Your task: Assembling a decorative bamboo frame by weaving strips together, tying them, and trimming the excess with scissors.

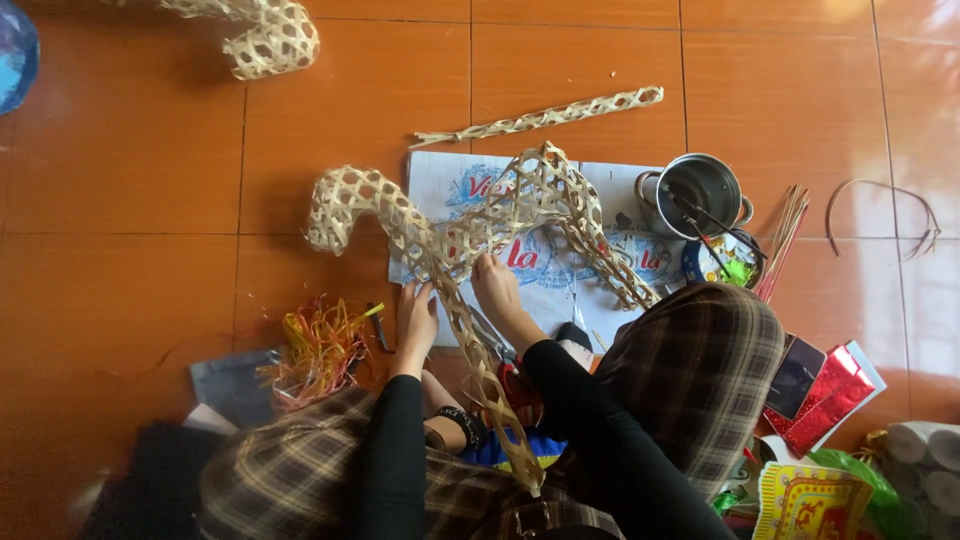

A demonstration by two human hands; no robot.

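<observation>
My left hand [416, 318] lies flat, fingers spread, on the woven bamboo frame [450, 250] at the printed sheet's [440, 180] near edge; my right hand [494, 285] pinches a strip (grip narrow), floor underneath.

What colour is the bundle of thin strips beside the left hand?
Mixed red, yellow and orange strips, seen best in the head view.

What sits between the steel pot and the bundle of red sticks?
Nothing: in the head view, bare orange floor tile separates the steel pot from the red sticks.
</observation>
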